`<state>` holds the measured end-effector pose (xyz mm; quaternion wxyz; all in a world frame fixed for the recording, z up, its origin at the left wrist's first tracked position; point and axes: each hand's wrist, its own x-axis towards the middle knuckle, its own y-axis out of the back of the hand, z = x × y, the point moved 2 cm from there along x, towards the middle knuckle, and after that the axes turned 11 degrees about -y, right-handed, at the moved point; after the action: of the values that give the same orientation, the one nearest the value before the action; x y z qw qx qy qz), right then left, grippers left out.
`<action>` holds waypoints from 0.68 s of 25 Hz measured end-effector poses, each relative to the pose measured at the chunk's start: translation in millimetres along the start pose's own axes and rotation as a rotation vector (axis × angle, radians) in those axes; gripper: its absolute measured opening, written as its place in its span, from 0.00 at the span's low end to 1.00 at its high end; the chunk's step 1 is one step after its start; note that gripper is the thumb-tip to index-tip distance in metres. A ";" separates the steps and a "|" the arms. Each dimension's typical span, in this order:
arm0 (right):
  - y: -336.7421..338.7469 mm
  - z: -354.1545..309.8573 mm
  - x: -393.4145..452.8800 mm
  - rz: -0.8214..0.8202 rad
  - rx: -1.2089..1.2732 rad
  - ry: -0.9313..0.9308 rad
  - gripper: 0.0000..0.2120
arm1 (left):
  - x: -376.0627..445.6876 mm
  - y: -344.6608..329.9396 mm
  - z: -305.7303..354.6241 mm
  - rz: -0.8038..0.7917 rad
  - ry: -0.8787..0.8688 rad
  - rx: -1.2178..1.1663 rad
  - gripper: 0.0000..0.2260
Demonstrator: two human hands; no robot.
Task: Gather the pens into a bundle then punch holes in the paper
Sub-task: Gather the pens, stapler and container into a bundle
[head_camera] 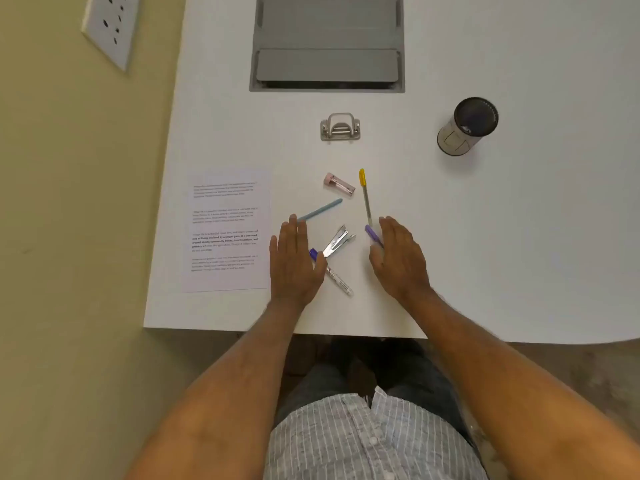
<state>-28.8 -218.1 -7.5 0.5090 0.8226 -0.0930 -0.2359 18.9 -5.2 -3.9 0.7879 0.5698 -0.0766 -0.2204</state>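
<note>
Two bare hands lie flat and open over a white desk (485, 237), holding nothing, so by my reading neither part of the task has begun.

Largest first: the desk fills the view, with a grey recessed panel (327, 43) at its far edge. A printed sheet of paper (227, 230) lies at the near left, unpunched as far as I can tell. The left hand (294, 261) rests palm down just right of the paper, fingers straight and together. The right hand (398, 258) lies opposite it, fingers spread a little.

A dark-rimmed cylindrical pen cup (467, 126) stands at the far right, well apart from the pens; something small shows inside, too dim to identify. A metal hole punch (340, 128) sits at far centre, untouched.

Between and beyond the hands, the pens lie scattered: a yellow-capped pen (364, 195), a teal pen (320, 210) partly under the left fingertips, a blue-capped pen (330, 271) partly under the left hand, and a purple pen (372, 233) against the right hand. An open stapler (337, 242) overlaps the blue-capped pen. A small pink case (339, 184) lies beyond it.
</note>
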 end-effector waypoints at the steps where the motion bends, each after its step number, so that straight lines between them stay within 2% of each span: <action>1: -4.8 1.9 1.7 -0.015 -0.006 -0.022 0.28 | -0.9 -9.4 -1.0 -0.031 0.048 -0.042 0.35; 4: -16.5 8.1 2.5 -0.028 -0.062 -0.040 0.24 | -7.8 -31.9 -1.4 -0.109 0.178 -0.141 0.36; 7: -22.3 11.6 8.7 -0.025 -0.086 -0.046 0.20 | -8.3 -44.5 0.7 -0.118 0.244 -0.171 0.39; 11: -25.6 11.2 13.7 -0.033 0.021 -0.095 0.14 | -10.8 -46.8 6.6 -0.088 0.402 -0.147 0.42; 14: -26.0 10.6 16.7 -0.048 0.108 -0.118 0.10 | -7.3 -44.4 13.3 -0.051 0.508 -0.142 0.34; 17: -24.9 12.8 20.1 -0.053 0.261 -0.192 0.06 | -6.7 -45.8 16.7 -0.068 0.533 -0.155 0.26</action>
<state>-19.7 -224.6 -40.1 0.3800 0.8576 -0.1495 -0.3128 -5.2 -28.4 -40.0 0.8137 0.5479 0.1697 -0.0940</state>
